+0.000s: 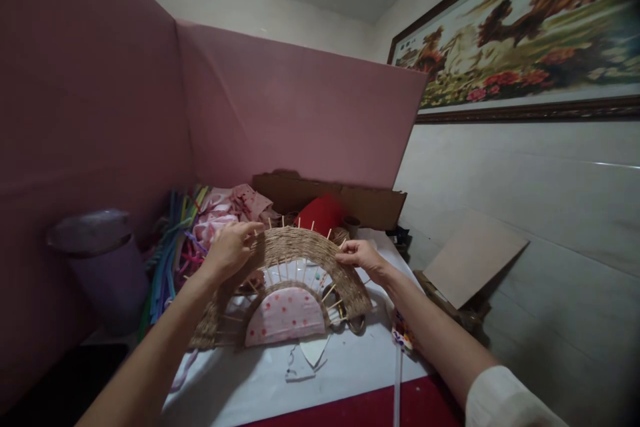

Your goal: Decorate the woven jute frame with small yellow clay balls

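Nearest you, below your fingers, the white table (240, 387) is carrying a few paper scraps (306, 359). Just beyond them the woven half-circle (300, 245) is standing on its straight edge on the table. Its arch is pointing up and its flat face is turning toward you. Its long axis is running left to right, from one set of fingers across to the other.

Your left hand (227, 253) is pinching the upper left of the arch, fingers clamped together on the rim. Your right hand (363, 257) is closing its fingers on the upper right rim.

The weaving is looking well along to me. A broad outer band is filling the arch, and a narrow band is ringing the pink dotted cloth centre (285, 315). Between the two bands the sticks (327, 292) are showing bare, and their tips are poking out past the top edge, so I judge the middle gap and the edge finishing are left.

Left of your fingers a bundle of coloured strips (165, 267) is lying by a purple bin (103, 267). Behind the fingers a cardboard box (370, 203) is sitting against a pink partition (300, 113).
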### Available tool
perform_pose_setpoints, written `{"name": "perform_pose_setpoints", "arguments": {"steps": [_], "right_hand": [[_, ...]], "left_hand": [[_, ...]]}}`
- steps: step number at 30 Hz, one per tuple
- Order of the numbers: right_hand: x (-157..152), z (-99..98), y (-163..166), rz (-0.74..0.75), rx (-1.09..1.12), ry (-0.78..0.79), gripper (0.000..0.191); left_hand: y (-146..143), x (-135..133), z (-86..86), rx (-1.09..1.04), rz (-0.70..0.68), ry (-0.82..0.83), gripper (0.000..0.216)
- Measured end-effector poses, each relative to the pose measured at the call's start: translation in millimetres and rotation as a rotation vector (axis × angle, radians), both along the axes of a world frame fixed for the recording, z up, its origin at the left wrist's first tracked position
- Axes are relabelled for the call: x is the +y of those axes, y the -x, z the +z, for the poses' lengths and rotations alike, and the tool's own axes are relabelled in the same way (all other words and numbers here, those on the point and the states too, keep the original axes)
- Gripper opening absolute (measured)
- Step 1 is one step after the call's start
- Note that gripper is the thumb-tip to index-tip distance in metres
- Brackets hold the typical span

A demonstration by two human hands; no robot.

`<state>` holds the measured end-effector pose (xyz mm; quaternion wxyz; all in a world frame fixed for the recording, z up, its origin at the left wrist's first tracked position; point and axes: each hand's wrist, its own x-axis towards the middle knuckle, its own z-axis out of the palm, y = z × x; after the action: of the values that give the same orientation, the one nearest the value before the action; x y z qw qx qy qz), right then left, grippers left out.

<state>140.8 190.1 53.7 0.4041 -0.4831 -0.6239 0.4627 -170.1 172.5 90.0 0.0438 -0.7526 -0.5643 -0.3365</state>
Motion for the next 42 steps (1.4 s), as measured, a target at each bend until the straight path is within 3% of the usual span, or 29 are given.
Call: {"name": "perform_pose_setpoints", "arguments": {"steps": [3,6,10,15,21,31,35,42], "right_hand": [[-3,0.1,2,-0.004,0.004,0.006,0.037],[-5,0.0,1,-0.009,-0.001,0.002,0.037],[-8,-0.7,-1,-0.010,-0.013,-0.019,0.037],[-11,-3.7,-2,-0.023,-0.013,-0.038,0.039],[-16,-8.2,-3,-0.038,0.005,-0.055,0.041],[-16,-10.1,-7,-0.060,-0.001,-0.074,0.044],[-16,-8.0,-9,-0.072,0.020,-0.101,0.044],[-13,-4.9,-20,-0.074,0.055,-0.139,0.040]], "left_hand": [[2,-5,8.4,-0.033,0.036,-0.090,0.046],[7,-13,19.4,-0.246,0.052,-0.139,0.041],[24,-26,23.0,-0.423,0.190,-0.118,0.044],[54,-44,0.1,-0.570,0.317,-0.032,0.047],[58,-66,-31.6,-0.407,0.475,0.005,0.040],[53,-70,-53.3,-0.467,0.429,0.114,0.042],[53,-66,-59.0,-0.676,0.266,0.070,0.040],[40,-75,-49.6,-0.882,0.124,-0.047,0.039]]}}
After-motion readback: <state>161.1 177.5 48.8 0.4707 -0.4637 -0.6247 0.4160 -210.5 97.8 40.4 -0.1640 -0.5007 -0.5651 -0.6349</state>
